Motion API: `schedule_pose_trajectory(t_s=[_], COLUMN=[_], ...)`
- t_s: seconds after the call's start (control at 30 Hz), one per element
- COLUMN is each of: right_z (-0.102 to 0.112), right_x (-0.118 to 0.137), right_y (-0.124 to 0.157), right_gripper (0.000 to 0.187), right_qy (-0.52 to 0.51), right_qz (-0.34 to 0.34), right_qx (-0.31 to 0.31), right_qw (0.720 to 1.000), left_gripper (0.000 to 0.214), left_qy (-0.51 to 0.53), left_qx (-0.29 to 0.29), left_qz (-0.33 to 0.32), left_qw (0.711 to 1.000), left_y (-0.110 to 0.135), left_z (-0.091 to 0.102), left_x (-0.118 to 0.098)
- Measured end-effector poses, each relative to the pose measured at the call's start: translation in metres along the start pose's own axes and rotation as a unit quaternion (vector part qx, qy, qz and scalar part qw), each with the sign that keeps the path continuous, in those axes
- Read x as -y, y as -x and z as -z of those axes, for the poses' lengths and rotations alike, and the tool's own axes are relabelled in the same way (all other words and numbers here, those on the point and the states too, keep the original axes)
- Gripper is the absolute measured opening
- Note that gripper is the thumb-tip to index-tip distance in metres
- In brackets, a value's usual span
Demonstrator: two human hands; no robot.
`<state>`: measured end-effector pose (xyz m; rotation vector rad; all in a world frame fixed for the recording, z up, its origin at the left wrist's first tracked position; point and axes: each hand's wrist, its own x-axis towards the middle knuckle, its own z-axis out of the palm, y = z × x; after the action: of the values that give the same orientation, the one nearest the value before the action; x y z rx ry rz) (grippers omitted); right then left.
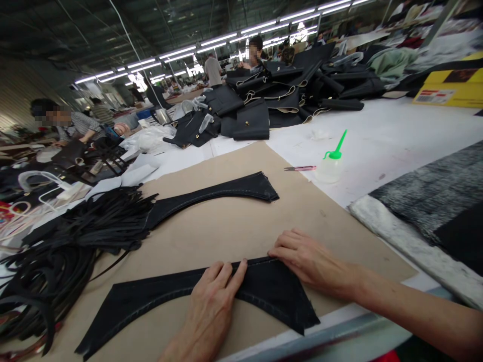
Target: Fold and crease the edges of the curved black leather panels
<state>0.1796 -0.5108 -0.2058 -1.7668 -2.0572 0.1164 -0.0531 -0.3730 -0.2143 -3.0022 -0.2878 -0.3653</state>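
Note:
A curved black panel [162,284], cut with an arched lower edge and stitched along it, lies on brown paper in front of me. My left hand [213,301] rests on its middle, fingers stretched across the panel and pressing it down. At the panel's upper edge, right of centre, my right hand [305,259] has its fingers bent together on the fold; the thumb is mostly hidden. Farther back lies a small stack of similar black panels [211,196]. Heaped at the left are narrow black strips [94,226].
Brown paper [302,216] covers the table's near part. Pink-handled thread snips [301,168] and a green-capped bottle [330,168] stand apart at the right. Black bags [249,118] are piled behind. A yellow box [451,88] and grey-black textile [430,186] lie rightward. Several people work beyond.

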Motion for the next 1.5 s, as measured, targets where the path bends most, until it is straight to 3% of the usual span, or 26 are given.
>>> schedule_pose_trajectory(t_s=[0.3,0.5,0.63,0.83,1.03,1.3,1.5], right_z=[-0.007,-0.007,-0.005,-0.001,0.002,-0.002,0.000], right_x=[0.000,0.003,0.004,-0.001,-0.008,0.009,0.001], right_y=[0.008,0.018,0.023,0.027,0.036,0.033,0.042], right_gripper=[0.019,0.029,0.036,0.045,0.062,0.055,0.061], right_qy=[0.122,0.122,0.114,0.081,-0.004,0.030,0.075], right_qz=[0.073,0.063,0.051,0.036,-0.061,-0.042,-0.018], right_qx=[-0.016,-0.016,-0.002,0.001,-0.052,-0.005,-0.008], right_qw=[0.990,0.990,0.992,0.996,0.997,0.999,0.997], left_gripper=[0.068,0.062,0.052,0.056,0.056,0.063,0.061], left_qy=[-0.017,-0.004,0.030,-0.016,-0.053,-0.065,-0.065], left_qx=[0.021,-0.007,0.010,0.056,0.053,0.057,0.068], left_qz=[-0.009,-0.028,-0.051,-0.048,-0.039,-0.030,-0.029], left_qw=[1.000,1.000,0.998,0.997,0.996,0.996,0.995], left_y=[-0.001,-0.004,-0.010,-0.018,-0.019,-0.023,-0.024], left_z=[0.000,-0.004,-0.003,0.003,0.001,0.002,0.004], left_x=[-0.001,0.001,0.001,-0.008,-0.015,-0.019,-0.021])
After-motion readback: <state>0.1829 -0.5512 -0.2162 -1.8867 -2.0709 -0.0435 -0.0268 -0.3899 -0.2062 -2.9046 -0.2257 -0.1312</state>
